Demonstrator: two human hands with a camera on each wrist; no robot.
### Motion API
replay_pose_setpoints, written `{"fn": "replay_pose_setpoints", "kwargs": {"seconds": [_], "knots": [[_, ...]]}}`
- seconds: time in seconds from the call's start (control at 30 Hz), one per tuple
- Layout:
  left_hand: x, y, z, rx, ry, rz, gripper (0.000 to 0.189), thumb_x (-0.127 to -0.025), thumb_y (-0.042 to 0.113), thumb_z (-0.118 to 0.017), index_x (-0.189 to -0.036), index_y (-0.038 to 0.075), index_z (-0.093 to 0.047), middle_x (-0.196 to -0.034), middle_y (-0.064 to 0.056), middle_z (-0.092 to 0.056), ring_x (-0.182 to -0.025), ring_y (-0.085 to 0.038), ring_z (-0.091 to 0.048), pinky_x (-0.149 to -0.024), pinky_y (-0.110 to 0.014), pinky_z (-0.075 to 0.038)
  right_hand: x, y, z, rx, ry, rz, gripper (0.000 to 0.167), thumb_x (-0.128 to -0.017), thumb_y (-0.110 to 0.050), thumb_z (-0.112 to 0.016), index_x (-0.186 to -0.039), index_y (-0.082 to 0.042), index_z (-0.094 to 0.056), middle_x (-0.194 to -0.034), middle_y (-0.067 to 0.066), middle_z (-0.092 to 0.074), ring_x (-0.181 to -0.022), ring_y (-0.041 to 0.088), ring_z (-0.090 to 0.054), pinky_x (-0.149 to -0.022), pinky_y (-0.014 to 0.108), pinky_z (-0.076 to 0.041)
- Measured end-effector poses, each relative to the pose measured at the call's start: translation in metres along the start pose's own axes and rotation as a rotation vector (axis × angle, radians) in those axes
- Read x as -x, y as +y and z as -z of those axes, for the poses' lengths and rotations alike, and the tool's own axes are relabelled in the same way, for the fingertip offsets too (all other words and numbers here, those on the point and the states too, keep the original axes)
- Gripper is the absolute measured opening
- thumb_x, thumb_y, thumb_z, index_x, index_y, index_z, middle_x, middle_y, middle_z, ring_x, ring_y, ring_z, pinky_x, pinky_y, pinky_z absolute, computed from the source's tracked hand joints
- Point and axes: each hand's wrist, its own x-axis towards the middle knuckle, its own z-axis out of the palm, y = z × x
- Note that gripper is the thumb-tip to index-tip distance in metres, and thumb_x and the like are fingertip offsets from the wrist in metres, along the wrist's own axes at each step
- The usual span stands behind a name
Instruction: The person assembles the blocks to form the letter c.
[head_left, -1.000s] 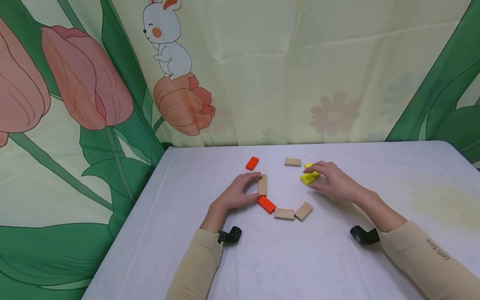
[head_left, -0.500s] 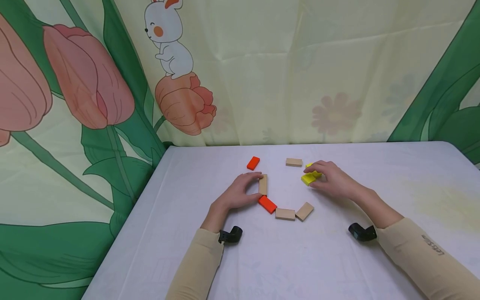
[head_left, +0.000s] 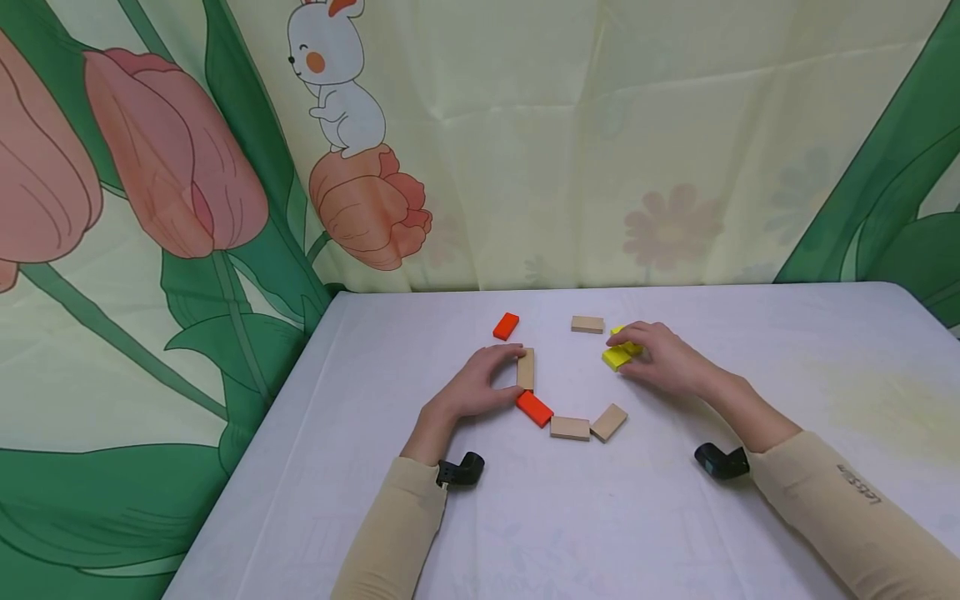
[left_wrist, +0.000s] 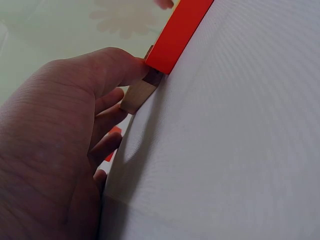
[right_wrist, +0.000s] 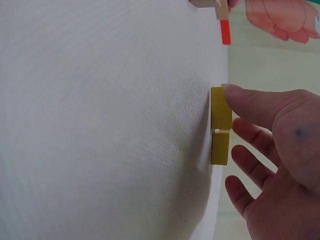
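Note:
My left hand (head_left: 480, 383) spans an upright-lying plain wooden block (head_left: 527, 369) on the table, its thumb at the near end and fingers at the far end. A red block (head_left: 534, 409) meets that near end at an angle. On the right, my right hand (head_left: 663, 358) curls around a yellow block (head_left: 617, 358), with more yellow behind its fingers. In the right wrist view, the thumb touches one end of a yellow block (right_wrist: 220, 107), and another yellow block (right_wrist: 220, 148) lies beyond it in line. The fingers partly hide the yellow group.
Two plain wooden blocks, one flat (head_left: 570, 428) and one slanted (head_left: 608, 422), continue the curve from the red block. A separate red block (head_left: 506, 326) and a plain block (head_left: 587, 324) lie farther back on the white tablecloth (head_left: 600, 517). A printed curtain (head_left: 525, 167) hangs behind.
Both hands stay at the same blocks. My right forearm shifts slightly left; the blocks keep their arrangement.

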Motion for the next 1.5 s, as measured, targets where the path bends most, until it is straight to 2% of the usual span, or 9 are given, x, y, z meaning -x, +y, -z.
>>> {"fn": "replay_pose_setpoints", "kwargs": {"seconds": [1.07,1.5], "knots": [[0.000,-0.002,0.000,0.004,0.003,0.002,0.057,-0.092,0.024,-0.071,-0.145,0.018,-0.053,-0.149,0.002,-0.049,-0.140,-0.020,-0.038,-0.115,-0.041,-0.033,0.006,-0.006,-0.002,0.079,-0.021,-0.041,0.031,-0.088,-0.007,-0.077,-0.118,-0.002,-0.070,-0.126,0.022,-0.061,-0.117,0.045,-0.048,-0.100,0.062,-0.038],[0.000,0.000,0.000,0.015,0.003,0.010,0.057,-0.091,0.023,-0.071,-0.145,0.018,-0.053,-0.150,0.002,-0.049,-0.140,-0.020,-0.038,-0.114,-0.042,-0.033,0.013,-0.008,-0.001,0.100,-0.008,-0.025,0.031,-0.086,-0.003,-0.077,-0.116,0.000,-0.070,-0.119,0.018,-0.066,-0.112,0.043,-0.051,-0.096,0.060,-0.041]]}}
